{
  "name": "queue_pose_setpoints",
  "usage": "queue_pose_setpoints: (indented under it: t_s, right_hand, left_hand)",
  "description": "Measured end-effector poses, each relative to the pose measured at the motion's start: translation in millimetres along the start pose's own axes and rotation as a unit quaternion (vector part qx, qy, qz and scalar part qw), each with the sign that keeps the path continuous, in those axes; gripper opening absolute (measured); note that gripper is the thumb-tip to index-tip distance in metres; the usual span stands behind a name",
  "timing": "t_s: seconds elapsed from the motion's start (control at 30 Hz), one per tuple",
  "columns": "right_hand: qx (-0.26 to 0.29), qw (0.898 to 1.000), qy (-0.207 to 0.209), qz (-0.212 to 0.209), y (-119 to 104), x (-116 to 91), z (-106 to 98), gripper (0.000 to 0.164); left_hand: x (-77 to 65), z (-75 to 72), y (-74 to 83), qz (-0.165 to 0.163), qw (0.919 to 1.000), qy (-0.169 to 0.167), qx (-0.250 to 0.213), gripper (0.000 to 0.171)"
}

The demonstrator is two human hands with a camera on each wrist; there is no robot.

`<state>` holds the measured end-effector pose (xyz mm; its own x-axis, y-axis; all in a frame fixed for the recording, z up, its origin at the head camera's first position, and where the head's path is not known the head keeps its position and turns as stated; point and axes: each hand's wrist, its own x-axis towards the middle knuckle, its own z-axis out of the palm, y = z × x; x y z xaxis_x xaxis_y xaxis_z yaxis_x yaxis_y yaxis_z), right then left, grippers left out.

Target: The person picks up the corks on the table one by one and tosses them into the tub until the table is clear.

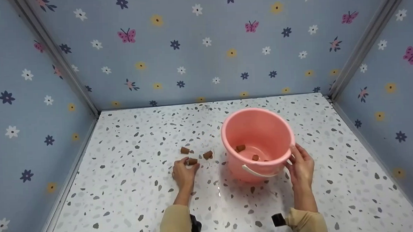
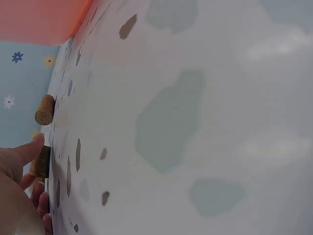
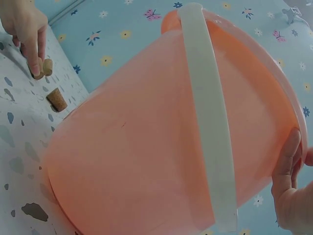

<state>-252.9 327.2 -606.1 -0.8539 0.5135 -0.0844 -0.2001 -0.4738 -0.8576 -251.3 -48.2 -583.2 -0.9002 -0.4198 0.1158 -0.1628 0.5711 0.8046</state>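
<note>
Pink bucket [image 1: 257,129] held by its rim in my right hand [image 1: 302,166], I'm pinching a cork stopper [image 1: 192,161] on the desk [image 1: 126,189] between the fingers [image 1: 196,167] of my left hand [image 1: 183,173], judging an even end-to-end squeeze best against slipping.

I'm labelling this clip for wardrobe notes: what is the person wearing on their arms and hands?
The left hand and right hand are ungloved. The left sleeve and right sleeve are plain beige, the right one creased, both ending short of the wrist. A small black block shows beside each sleeve's inner side.
</note>
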Motion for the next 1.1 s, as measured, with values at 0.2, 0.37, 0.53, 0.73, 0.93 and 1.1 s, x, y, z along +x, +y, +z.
queue_pose_setpoints:
  t_s: [0.2, 0.37, 0.53, 0.73, 0.93, 1.1]
  right_hand:
    - [0.012, 1.0, 0.003, -0.017, 4.7, 2.6, -2.0, 0.051]
    - [0.013, 1.0, 0.0, -0.007, 4.6, 2.5, -2.3, 0.052]
    - [0.026, 0.999, -0.014, 0.02, -8.6, -9.3, 4.5, 0.047]
    - [0.011, 1.0, -0.001, 0.005, 2.7, 2.6, -1.7, 0.051]
    - [0.021, 1.0, 0.011, -0.005, 4.7, 2.2, -1.0, 0.053]
    - [0.007, 1.0, 0.013, -0.016, 5.3, 2.4, -1.1, 0.05]
  left_hand:
    - [1.3, 2.3, 0.2, -0.011, 0.9998, -0.002, 0.015, 0.041]
    - [2.2, 4.4, -0.8, -0.016, 0.9996, 0.0, 0.024, 0.038]
    - [2.8, 5.3, -1.7, -0.009, 0.9995, 0.005, 0.032, 0.036]
    - [2.9, 5.2, -2.5, -0.005, 0.9993, 0.003, 0.036, 0.037]
    - [2.8, 2.8, -1.7, -0.008, 0.9993, -0.005, 0.035, 0.036]
    - [4.1, -0.3, 0.4, -0.013, 0.9998, -0.003, 0.015, 0.034]
